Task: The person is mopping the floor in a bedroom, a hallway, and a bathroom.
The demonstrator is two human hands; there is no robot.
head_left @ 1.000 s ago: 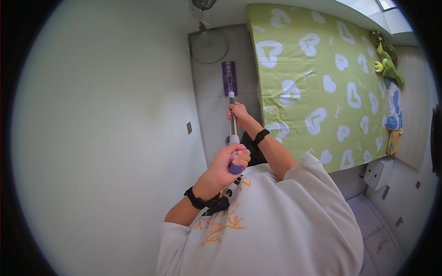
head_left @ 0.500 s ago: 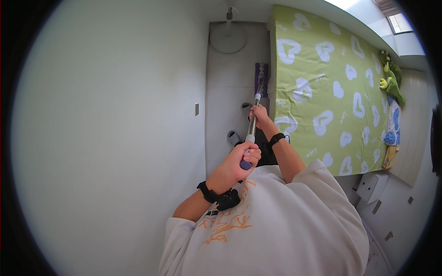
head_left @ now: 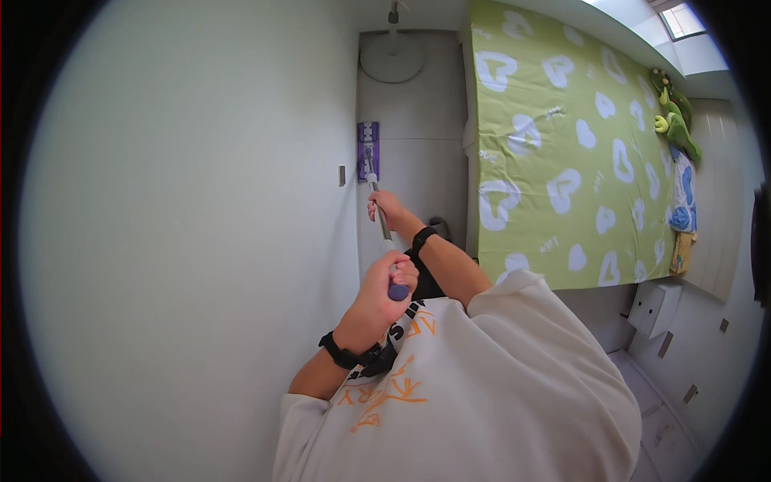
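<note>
A flat mop with a purple head (head_left: pixel 369 132) lies on the floor right along the foot of the left wall. Its silvery pole rises toward me, ending in a dark purple grip cap (head_left: pixel 398 292). My left hand (head_left: pixel 384 283) is closed round the upper end of the pole, near my chest. Farther down, my right hand (head_left: pixel 389 209) wraps round the pole's middle. Both wrists wear black bands.
On the right stands a bed with a green heart-patterned sheet (head_left: pixel 554 161), its edge bordering the floor strip. A round base with a pole (head_left: pixel 393 60) stands at the far end. Green plush toys (head_left: pixel 675 120) lie along the bed's far right side.
Both hands have swung the mop left, carrying its head from beside the bed across the floor to the wall. My view has shifted slightly.
</note>
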